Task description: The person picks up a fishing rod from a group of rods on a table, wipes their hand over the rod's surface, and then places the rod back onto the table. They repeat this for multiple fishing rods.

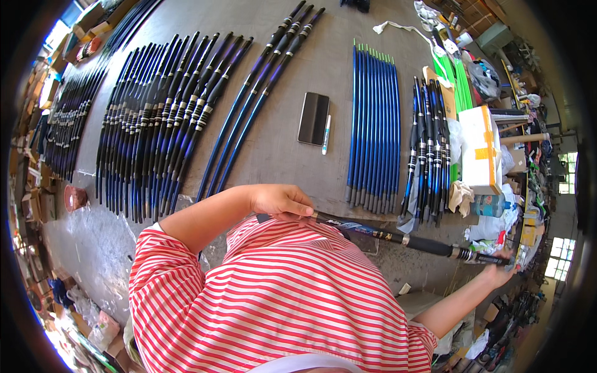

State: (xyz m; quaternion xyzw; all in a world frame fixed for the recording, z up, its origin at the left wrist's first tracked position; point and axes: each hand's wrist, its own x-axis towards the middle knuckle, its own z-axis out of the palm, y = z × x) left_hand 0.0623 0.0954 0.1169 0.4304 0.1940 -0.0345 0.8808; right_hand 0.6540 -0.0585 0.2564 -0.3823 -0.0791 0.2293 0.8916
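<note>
A dark fishing rod (429, 245) lies slantwise across the front of my body, with a black grip and silver rings toward its right end. My left hand (283, 201) is closed round its left end, thumb along the top, close to the table edge. Out at the far right, my right hand (497, 271) is closed about the butt end, its fingers partly hidden. Just beyond the held rod, slim blue rod sections (375, 130) with green tips lie side by side. Next to them is a bundle of black rods (428, 149) with silver rings.
On the grey table (273, 149) lie a phone (313, 118), a white marker (326, 135), three long rods (264, 81) and a wide row of rods (165, 124). A white foam box (479, 149) with orange tape stands at the right. A reddish cup (75, 198) sits far left.
</note>
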